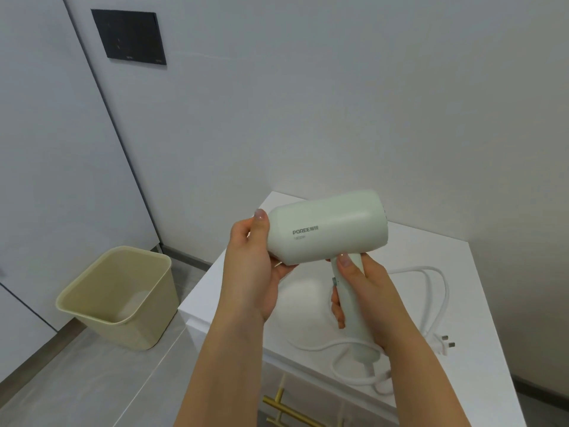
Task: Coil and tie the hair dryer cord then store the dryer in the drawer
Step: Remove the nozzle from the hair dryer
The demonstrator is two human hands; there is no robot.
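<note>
A pale green hair dryer (329,229) is held up above a white cabinet top (409,241). My left hand (255,263) grips the front end of its barrel, thumb on top. My right hand (363,291) grips the handle, thumb near the barrel. The white cord (431,278) runs from the handle's end and lies in loose loops on the cabinet top, and its plug (443,342) rests near the right edge. Below the top, at the bottom of the view, a drawer front with gold bar handles (283,408) is closed.
A beige plastic bin (123,297) stands on the grey tiled floor left of the cabinet. White walls close in behind and to the right. A dark panel (129,37) hangs on the wall at the upper left.
</note>
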